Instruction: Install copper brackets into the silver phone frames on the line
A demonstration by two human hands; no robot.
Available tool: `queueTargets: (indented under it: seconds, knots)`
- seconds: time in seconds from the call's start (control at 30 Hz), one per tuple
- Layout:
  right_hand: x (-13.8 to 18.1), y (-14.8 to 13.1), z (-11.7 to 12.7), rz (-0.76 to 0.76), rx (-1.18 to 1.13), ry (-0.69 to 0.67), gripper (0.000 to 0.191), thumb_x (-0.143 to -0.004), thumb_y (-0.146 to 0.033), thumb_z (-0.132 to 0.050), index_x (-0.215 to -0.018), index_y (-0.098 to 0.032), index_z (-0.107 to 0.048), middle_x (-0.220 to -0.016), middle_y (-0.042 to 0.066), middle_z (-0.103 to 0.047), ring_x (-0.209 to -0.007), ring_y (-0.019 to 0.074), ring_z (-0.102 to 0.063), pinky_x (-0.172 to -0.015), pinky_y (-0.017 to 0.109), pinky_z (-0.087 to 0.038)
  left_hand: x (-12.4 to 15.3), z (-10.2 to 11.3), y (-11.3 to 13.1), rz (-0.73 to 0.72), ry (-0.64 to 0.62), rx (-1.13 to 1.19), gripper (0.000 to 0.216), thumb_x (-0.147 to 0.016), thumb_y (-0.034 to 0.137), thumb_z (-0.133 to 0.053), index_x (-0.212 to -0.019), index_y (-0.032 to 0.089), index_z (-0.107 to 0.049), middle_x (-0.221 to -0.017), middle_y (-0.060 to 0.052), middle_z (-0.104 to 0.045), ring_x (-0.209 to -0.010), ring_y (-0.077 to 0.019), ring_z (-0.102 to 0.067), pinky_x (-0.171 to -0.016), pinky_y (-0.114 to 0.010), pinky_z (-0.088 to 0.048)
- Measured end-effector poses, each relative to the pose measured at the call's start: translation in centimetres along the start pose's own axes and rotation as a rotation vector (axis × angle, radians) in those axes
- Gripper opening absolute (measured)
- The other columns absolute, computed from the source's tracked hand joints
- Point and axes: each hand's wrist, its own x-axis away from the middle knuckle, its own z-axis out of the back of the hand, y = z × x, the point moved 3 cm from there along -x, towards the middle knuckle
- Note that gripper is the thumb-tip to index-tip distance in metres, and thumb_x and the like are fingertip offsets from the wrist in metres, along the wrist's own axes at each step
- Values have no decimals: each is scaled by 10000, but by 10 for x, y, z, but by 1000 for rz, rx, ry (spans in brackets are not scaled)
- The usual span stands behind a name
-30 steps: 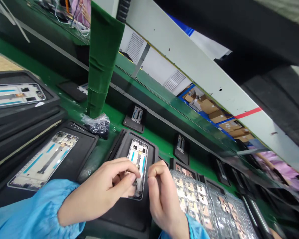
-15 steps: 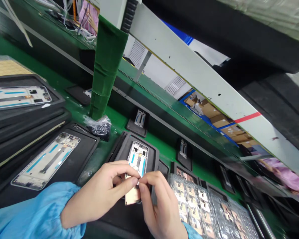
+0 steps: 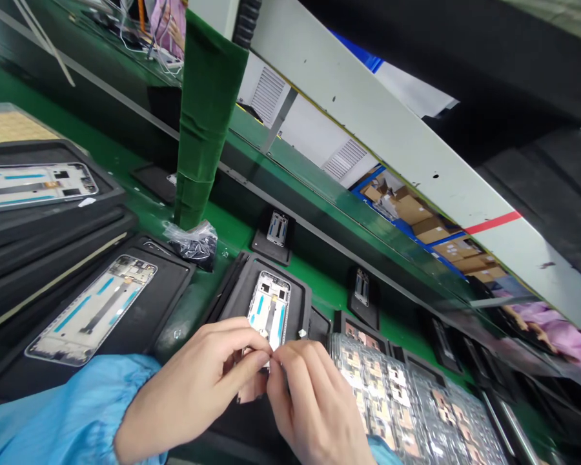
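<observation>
Our left hand (image 3: 198,381), bare: thumb and forefinger closed on a thin, flat copper-coloured piece (image 3: 252,389), which shows near the lower end of a silver rectangular phone frame with blue strips (image 3: 274,303). Our right hand (image 3: 314,400), bare: fingertips pinched together, meeting the left's; we cannot tell what they grip. Under the frame: one black foam tray (image 3: 300,294). At right, we list a clear moulded plastic tray (image 3: 419,394) of copper-coloured parts; at left, another silver, blue-striped frame (image 3: 97,307).

Room above phone frame (image 3: 272,303); plastic tray (image 3: 417,395) crowds right.
</observation>
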Motion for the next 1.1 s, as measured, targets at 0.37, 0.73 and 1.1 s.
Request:
queueTargets:
  seconds: [0.37, 0.73, 1.1]
  knots:
    - [13, 15, -16, -815, -1021, -227, 329, -1043, -501, -525, -913, -200, -552, -754, -6, -595, -631, 125, -645, -616, 225, -507, 4, 2, -9, -44, 126, 122, 173, -1074, 345, -493, -1077, 296, -659, -971, 33, -603, -737, -66, -662, -611, -108, -513]
    - [15, 11, -29, -724, -746, -83, 214, -1037, -357, -522, -881, -216, -559, -771, 10, -647, -650, 127, -647, -646, 218, -507, 7, -2, -3, -165, 227, -88, 204, -1071, 203, -480, -1101, 330, -636, -974, 73, -634, -842, -66, -638, -790, -143, -472]
    - [15, 8, -23, -712, -832, -170, 335, -1042, -459, -492, -823, -209, -537, -687, -23, -524, -583, 109, -488, -542, 215, -403, 7, 2, -4, -48, 56, 97, 205, -1072, 305, -486, -1125, 305, -684, -1034, 39, -659, -744, -71, -670, -705, -128, -555]
